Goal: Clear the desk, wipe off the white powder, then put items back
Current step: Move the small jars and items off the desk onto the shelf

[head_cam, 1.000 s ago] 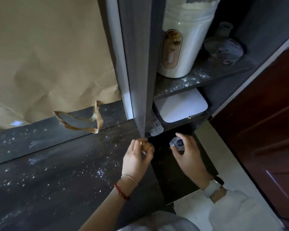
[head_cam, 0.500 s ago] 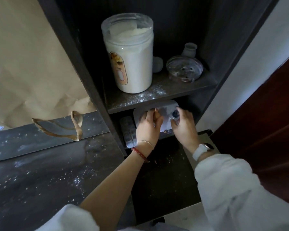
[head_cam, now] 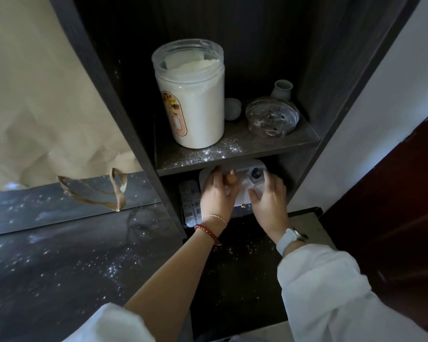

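Note:
Both my hands reach into the lower compartment of a dark shelf unit, over a white box (head_cam: pixel 243 203). My left hand (head_cam: pixel 216 196) is closed around a small brown object (head_cam: pixel 231 179). My right hand (head_cam: pixel 268 198) holds a small clear container with a dark round top (head_cam: pixel 256 173) against the top of the box. White powder speckles the dark desk (head_cam: pixel 59 267), the shelf board (head_cam: pixel 220 151) and the lower surface (head_cam: pixel 235 262) under my wrists.
A tall jar of white powder (head_cam: pixel 190 99), a small grey round piece (head_cam: pixel 232 108), a glass dish (head_cam: pixel 272 117) and a little vase (head_cam: pixel 283 88) stand on the upper shelf. A clear plastic case (head_cam: pixel 191 203) lies left of the white box. A brown paper bag (head_cam: pixel 35 95) leans behind the desk.
Both hands moved from the desk's edge into the lower shelf compartment, carrying the brown object and the clear container. The view swung to face the open shelves.

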`<state>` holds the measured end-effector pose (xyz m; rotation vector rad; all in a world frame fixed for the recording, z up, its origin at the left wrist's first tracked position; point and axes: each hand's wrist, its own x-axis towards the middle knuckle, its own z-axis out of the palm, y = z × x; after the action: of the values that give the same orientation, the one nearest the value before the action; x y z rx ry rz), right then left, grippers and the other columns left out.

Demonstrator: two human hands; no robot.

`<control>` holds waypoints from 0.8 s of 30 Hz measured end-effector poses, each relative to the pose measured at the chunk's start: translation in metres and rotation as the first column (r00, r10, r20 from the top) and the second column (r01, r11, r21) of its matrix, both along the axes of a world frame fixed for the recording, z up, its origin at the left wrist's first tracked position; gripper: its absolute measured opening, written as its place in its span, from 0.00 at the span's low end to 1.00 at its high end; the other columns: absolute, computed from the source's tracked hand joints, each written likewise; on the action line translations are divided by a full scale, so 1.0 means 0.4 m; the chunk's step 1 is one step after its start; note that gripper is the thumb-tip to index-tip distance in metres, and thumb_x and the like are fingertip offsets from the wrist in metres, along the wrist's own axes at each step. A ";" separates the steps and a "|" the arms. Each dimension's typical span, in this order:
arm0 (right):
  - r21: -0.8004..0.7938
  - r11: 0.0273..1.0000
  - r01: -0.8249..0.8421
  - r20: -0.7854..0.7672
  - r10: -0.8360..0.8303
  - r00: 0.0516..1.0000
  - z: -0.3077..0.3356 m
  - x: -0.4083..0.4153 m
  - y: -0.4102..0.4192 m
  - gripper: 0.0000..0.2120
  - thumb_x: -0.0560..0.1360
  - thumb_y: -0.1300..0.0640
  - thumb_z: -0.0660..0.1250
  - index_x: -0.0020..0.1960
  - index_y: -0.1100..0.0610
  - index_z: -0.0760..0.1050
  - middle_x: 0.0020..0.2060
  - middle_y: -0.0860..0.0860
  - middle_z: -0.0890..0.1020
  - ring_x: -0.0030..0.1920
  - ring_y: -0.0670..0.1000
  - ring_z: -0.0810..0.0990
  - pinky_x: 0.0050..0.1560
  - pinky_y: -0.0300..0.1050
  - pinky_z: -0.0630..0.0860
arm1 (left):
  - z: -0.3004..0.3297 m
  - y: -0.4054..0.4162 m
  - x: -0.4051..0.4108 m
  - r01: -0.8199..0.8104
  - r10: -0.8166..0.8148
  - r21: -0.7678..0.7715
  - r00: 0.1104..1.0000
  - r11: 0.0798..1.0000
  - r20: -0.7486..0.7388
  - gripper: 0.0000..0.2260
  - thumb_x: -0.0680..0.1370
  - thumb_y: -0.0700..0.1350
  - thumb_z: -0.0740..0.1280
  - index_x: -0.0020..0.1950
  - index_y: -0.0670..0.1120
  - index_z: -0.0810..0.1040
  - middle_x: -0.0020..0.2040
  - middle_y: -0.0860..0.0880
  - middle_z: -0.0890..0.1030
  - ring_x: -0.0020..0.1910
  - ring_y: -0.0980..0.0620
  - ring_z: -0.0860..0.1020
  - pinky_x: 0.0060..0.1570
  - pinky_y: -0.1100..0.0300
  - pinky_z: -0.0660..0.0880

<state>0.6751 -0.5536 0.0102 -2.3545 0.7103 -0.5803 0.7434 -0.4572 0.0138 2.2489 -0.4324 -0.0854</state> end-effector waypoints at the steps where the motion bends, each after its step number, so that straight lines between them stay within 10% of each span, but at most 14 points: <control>1: -0.042 0.999 -0.008 0.053 0.010 0.999 -0.008 -0.024 0.015 0.27 0.72 0.62 0.67 0.68 0.65 0.63 0.62 0.65 0.70 0.62 0.64 0.68 0.60 0.59 0.68 | -0.004 0.013 -0.012 0.007 -0.007 -0.010 1.000 1.000 0.028 0.29 0.73 0.47 0.70 0.70 0.41 0.63 0.67 0.39 0.68 0.62 0.39 0.71 0.54 0.50 0.71; 11: -0.065 0.990 -0.128 0.160 0.137 0.978 -0.034 -0.124 0.195 0.18 0.73 0.63 0.60 0.62 0.65 0.69 0.57 0.61 0.75 0.60 0.57 0.72 0.60 0.50 0.71 | 0.000 0.227 -0.145 0.088 -0.087 -0.015 0.993 0.996 0.074 0.25 0.74 0.53 0.59 0.67 0.42 0.68 0.67 0.43 0.70 0.66 0.45 0.68 0.65 0.49 0.67; 24: -0.054 0.710 -0.702 -0.150 0.689 0.709 -0.107 -0.019 1.046 0.15 0.68 0.59 0.60 0.51 0.61 0.78 0.46 0.56 0.82 0.48 0.59 0.80 0.50 0.54 0.77 | -0.077 1.218 -0.198 -0.401 0.384 0.215 0.916 0.891 0.118 0.17 0.74 0.42 0.66 0.63 0.43 0.74 0.61 0.45 0.75 0.61 0.43 0.72 0.59 0.48 0.68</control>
<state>0.6675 -0.1354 -0.0326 -2.5233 -0.2162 -0.1315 0.6642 0.0300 -0.0170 2.5357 0.0066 0.1663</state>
